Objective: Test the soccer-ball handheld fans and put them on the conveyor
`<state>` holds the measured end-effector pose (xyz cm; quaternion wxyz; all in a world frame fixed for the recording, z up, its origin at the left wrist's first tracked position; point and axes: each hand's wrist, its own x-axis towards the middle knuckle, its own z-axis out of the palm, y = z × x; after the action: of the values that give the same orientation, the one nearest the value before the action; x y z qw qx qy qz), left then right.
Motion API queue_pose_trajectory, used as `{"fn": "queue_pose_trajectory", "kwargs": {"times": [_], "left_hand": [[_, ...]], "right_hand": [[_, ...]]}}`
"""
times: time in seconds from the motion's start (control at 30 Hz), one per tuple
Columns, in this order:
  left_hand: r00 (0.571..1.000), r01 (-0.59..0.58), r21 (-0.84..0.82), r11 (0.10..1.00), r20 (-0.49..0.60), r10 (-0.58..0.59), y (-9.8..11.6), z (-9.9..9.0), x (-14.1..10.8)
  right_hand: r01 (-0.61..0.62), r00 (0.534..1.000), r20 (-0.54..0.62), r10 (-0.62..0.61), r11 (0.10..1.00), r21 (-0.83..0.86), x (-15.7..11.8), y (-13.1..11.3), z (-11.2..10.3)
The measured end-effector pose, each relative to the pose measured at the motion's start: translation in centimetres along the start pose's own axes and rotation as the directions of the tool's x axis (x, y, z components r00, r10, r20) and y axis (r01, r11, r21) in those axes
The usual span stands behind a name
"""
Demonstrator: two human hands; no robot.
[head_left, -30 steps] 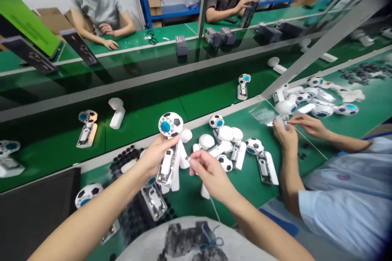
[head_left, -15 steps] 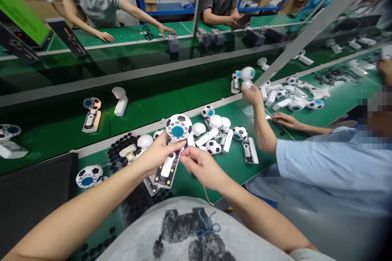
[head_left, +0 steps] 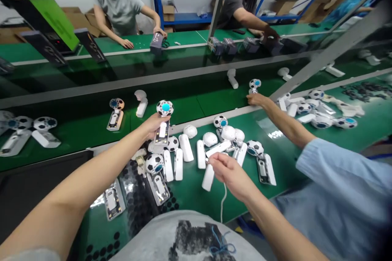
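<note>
The left hand [head_left: 153, 124] grips a football-patterned fan [head_left: 163, 119] upright by its handle, far over the belt edge, while the right hand [head_left: 228, 171] pinches closed near the white handle covers [head_left: 200, 154].

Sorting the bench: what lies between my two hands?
In the head view, white handle shells and a loose white dome lie between the left hand, holding the football fan, and the right hand.

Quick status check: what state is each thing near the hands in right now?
left hand: extended forward, gripping the soccer-ball fan
soccer-ball fan: held upright, handle back open
right hand: fingers pinched, contents too small to tell
white handle covers: loose on the table
co-worker's hand: at the belt edge
</note>
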<state>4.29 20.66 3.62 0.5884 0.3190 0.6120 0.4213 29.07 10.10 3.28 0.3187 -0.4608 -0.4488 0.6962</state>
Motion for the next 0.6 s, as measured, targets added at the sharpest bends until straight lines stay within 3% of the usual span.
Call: {"fn": "queue_pose_trajectory", "kwargs": {"times": [0.13, 0.27, 0.33, 0.47, 0.53, 0.6], "left_hand": [[0.995, -0.031, 0.062, 0.998, -0.091, 0.037, 0.5, 0.1, 7.2], [0.969, -0.040, 0.177, 0.983, -0.235, 0.082, 1.0, 0.4, 11.6], [0.924, -0.046, 0.248, 0.968, -0.358, 0.135, 1.7, -0.6, 13.0], [0.794, 0.023, 0.323, 0.946, -0.581, 0.179, 3.0, -4.0, 14.6], [0.778, 0.089, 0.306, 0.948, -0.616, 0.126, 3.2, -5.4, 15.0], [0.811, 0.124, 0.280, 0.952, -0.582, 0.065, 3.0, -6.2, 15.3]], "right_hand": [[-0.004, 1.000, 0.017, 0.005, 1.000, -0.021, 0.5, 0.1, -0.4], [-0.048, 0.999, 0.003, 0.048, 0.999, -0.004, 1.0, 0.2, -0.6], [-0.071, 0.997, -0.018, 0.071, 0.997, 0.014, 1.4, 0.2, -0.9], [-0.095, 0.994, -0.048, 0.097, 0.995, 0.043, 2.2, 0.2, -1.4], [-0.112, 0.992, -0.047, 0.115, 0.992, 0.057, 2.6, 0.3, -1.6], [-0.130, 0.990, -0.041, 0.133, 0.990, 0.062, 3.0, 0.5, -1.7]]}}
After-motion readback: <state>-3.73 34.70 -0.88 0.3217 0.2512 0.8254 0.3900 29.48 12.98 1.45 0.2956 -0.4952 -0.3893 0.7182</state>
